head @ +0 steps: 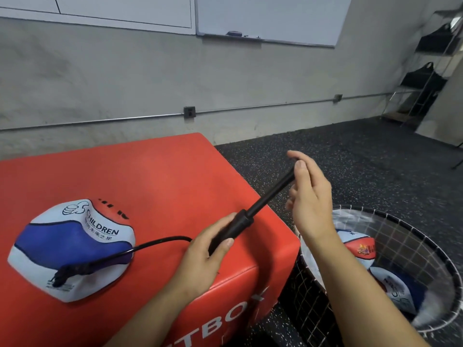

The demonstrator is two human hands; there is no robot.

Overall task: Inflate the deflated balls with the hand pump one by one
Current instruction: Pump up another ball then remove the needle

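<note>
A slack, dented white, blue and red ball (71, 249) printed "CHILDREN" above a line of Chinese characters lies on a red padded box (155, 186) whose front face shows the white letters "TBO". A thin black hose (155, 242) runs from the ball's near side to the black plastic hand pump (246, 216). The left hand (203, 254) is wrapped around the pump's barrel. The right hand (309, 194) holds the top of the drawn-out plunger rod, thumb pressed on its end and fingers loosely bent around it. At right, a black wire mesh basket (390, 221) holds more printed balls (360, 251).
</note>
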